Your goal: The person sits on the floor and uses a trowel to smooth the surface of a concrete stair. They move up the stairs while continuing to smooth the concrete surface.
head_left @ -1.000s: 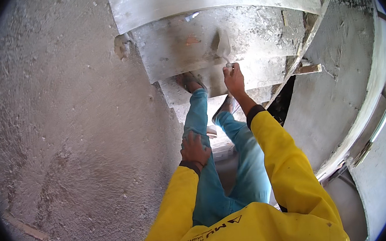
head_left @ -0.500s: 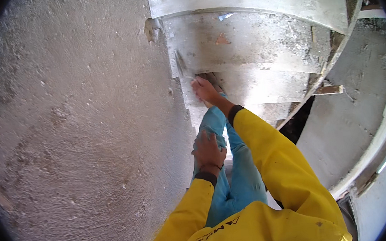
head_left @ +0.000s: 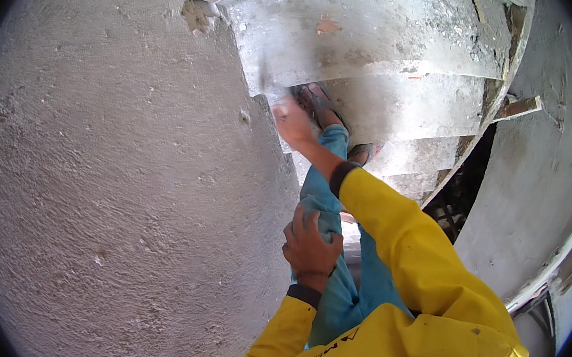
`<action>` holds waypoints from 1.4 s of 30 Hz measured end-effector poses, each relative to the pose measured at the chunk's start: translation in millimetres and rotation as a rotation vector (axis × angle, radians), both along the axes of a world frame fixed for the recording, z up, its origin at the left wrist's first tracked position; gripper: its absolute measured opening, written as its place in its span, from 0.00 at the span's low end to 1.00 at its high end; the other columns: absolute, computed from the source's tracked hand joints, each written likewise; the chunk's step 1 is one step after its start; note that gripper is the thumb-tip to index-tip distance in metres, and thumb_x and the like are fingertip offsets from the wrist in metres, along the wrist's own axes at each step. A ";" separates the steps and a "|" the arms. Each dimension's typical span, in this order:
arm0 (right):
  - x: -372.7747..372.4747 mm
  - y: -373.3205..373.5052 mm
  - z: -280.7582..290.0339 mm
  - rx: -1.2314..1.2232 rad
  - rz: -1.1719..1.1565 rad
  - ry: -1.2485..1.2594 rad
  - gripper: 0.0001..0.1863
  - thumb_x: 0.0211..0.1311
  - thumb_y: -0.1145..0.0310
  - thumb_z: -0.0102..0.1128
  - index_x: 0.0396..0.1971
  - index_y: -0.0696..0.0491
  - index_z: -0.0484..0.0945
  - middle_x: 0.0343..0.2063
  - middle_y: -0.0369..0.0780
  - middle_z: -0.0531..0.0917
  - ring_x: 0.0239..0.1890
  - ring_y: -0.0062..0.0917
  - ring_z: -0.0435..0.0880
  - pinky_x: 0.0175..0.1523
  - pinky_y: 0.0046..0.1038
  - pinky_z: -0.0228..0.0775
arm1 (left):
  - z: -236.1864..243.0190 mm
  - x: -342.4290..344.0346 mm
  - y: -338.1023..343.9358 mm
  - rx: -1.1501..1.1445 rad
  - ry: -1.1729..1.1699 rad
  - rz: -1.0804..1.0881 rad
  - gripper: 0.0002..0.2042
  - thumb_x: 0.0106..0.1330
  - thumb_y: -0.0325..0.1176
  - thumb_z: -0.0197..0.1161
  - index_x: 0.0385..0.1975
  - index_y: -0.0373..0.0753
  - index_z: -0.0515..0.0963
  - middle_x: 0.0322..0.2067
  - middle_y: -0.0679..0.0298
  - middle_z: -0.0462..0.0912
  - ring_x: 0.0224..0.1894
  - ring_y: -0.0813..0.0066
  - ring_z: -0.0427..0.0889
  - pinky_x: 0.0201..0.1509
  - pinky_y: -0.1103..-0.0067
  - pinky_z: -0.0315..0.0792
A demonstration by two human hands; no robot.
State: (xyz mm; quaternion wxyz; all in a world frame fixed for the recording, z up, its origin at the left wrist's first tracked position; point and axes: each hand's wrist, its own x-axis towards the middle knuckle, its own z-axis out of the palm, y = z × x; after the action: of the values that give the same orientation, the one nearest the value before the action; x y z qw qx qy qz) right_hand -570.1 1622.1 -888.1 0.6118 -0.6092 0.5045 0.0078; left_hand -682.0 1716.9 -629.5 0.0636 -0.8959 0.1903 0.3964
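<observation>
My right hand (head_left: 292,124) reaches forward and down, its fingers closed on the handle of a small grey trowel (head_left: 268,84) that is blurred by motion. The blade sits where the rough plastered wall (head_left: 108,195) meets the concrete step (head_left: 383,38). My left hand (head_left: 310,246) rests flat on my left thigh, fingers spread over the blue trouser leg (head_left: 335,291). Both arms wear yellow sleeves with dark cuffs. My sandalled foot (head_left: 320,103) stands on a step just right of the trowel.
Bare concrete stairs descend ahead, dusted with mortar. A short wooden piece (head_left: 517,108) sticks out at the stairs' right edge, above a dark gap (head_left: 460,196). A curved grey wall (head_left: 547,174) closes the right side.
My right hand with the trowel has swept left from the step's face to the edge of the rough wall. My left hand stays on the thigh. The view has turned toward the wall.
</observation>
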 end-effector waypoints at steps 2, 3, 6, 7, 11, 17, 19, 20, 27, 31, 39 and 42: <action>6.2 -9.1 -11.2 0.029 0.159 0.013 0.20 0.67 0.55 0.58 0.48 0.54 0.72 0.39 0.57 0.85 0.46 0.58 0.82 0.51 0.54 0.72 | -3.8 -8.6 5.8 -0.056 0.008 0.007 0.28 0.52 0.44 0.68 0.55 0.48 0.76 0.66 0.62 0.69 0.63 0.55 0.71 0.55 0.54 0.76; 7.9 -14.6 -21.8 0.027 0.185 0.045 0.20 0.67 0.55 0.58 0.48 0.54 0.72 0.39 0.56 0.85 0.46 0.58 0.82 0.52 0.54 0.72 | -5.3 -11.7 6.4 -0.091 0.007 -0.008 0.28 0.52 0.43 0.69 0.55 0.48 0.76 0.66 0.61 0.70 0.63 0.54 0.71 0.55 0.55 0.77; -1.4 -0.4 -21.9 0.028 0.129 0.138 0.20 0.67 0.55 0.58 0.49 0.55 0.72 0.40 0.56 0.85 0.47 0.56 0.83 0.53 0.53 0.72 | -6.3 -16.2 17.0 -0.134 -0.007 -0.008 0.27 0.51 0.43 0.68 0.55 0.47 0.76 0.66 0.61 0.70 0.62 0.53 0.72 0.55 0.55 0.77; -7.7 7.3 -17.0 0.028 0.088 0.170 0.20 0.67 0.56 0.57 0.49 0.55 0.72 0.41 0.56 0.85 0.47 0.55 0.83 0.54 0.52 0.72 | -5.3 -17.0 21.7 -0.123 -0.008 0.003 0.27 0.51 0.42 0.68 0.55 0.47 0.77 0.66 0.60 0.70 0.62 0.53 0.72 0.55 0.56 0.77; -18.8 25.1 -1.6 0.021 -0.181 0.157 0.21 0.69 0.55 0.57 0.51 0.56 0.73 0.42 0.60 0.83 0.48 0.57 0.82 0.50 0.50 0.74 | -1.9 -17.7 23.7 -0.087 -0.012 0.031 0.26 0.51 0.41 0.68 0.54 0.46 0.77 0.66 0.59 0.71 0.61 0.52 0.73 0.55 0.57 0.78; -9.3 -0.9 -31.3 -0.028 0.191 0.052 0.23 0.68 0.54 0.58 0.50 0.59 0.75 0.43 0.59 0.83 0.48 0.56 0.82 0.55 0.50 0.72 | -6.3 -22.4 24.3 -0.190 -0.050 0.082 0.26 0.50 0.43 0.69 0.53 0.48 0.79 0.63 0.62 0.73 0.60 0.52 0.75 0.58 0.59 0.77; -37.4 -13.8 -55.9 -0.139 0.111 0.047 0.22 0.69 0.53 0.59 0.50 0.58 0.76 0.42 0.58 0.83 0.46 0.55 0.83 0.51 0.48 0.73 | -4.0 -17.0 21.4 -0.170 -0.010 0.091 0.26 0.50 0.43 0.69 0.53 0.47 0.78 0.64 0.62 0.72 0.60 0.52 0.74 0.58 0.58 0.76; -44.2 -18.3 -59.1 -0.094 -0.009 0.042 0.22 0.70 0.54 0.59 0.50 0.58 0.76 0.41 0.58 0.84 0.44 0.53 0.83 0.50 0.47 0.74 | -4.7 -13.3 17.3 -0.162 -0.003 0.102 0.26 0.50 0.43 0.69 0.53 0.47 0.78 0.64 0.62 0.72 0.60 0.52 0.74 0.59 0.58 0.76; 32.5 -45.9 -6.8 0.234 0.016 -0.112 0.23 0.71 0.56 0.55 0.53 0.60 0.73 0.43 0.57 0.84 0.42 0.51 0.85 0.48 0.46 0.76 | 0.6 -2.6 11.3 -0.089 -0.011 0.066 0.27 0.50 0.43 0.69 0.53 0.46 0.78 0.64 0.61 0.72 0.61 0.52 0.73 0.56 0.58 0.77; 68.6 -80.3 -6.6 0.296 0.255 0.020 0.24 0.71 0.56 0.56 0.52 0.63 0.72 0.47 0.57 0.83 0.39 0.48 0.87 0.47 0.43 0.79 | -4.2 3.6 8.7 -0.148 -0.024 0.054 0.27 0.50 0.43 0.68 0.53 0.47 0.78 0.64 0.59 0.71 0.61 0.53 0.73 0.54 0.57 0.78; 72.7 -57.5 -31.7 0.095 -0.025 -0.044 0.25 0.70 0.59 0.56 0.58 0.63 0.72 0.45 0.60 0.82 0.48 0.54 0.82 0.55 0.47 0.73 | 5.0 21.5 -14.0 -0.076 0.017 0.025 0.27 0.50 0.43 0.68 0.53 0.48 0.77 0.64 0.58 0.72 0.60 0.51 0.74 0.54 0.56 0.78; 104.7 -102.4 -43.1 0.127 0.058 -0.058 0.22 0.70 0.60 0.57 0.53 0.62 0.73 0.48 0.60 0.81 0.51 0.54 0.81 0.56 0.46 0.72 | 0.4 22.7 -21.4 -0.144 0.026 -0.008 0.27 0.51 0.43 0.68 0.54 0.48 0.77 0.64 0.59 0.72 0.60 0.51 0.74 0.54 0.56 0.78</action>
State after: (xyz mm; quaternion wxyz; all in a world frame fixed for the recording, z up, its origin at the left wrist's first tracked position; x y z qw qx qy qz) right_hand -465.4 1519.7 -931.2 0.6630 -0.5835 0.4674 0.0397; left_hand -659.3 1695.5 -629.1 -0.0018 -0.8923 0.2224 0.3929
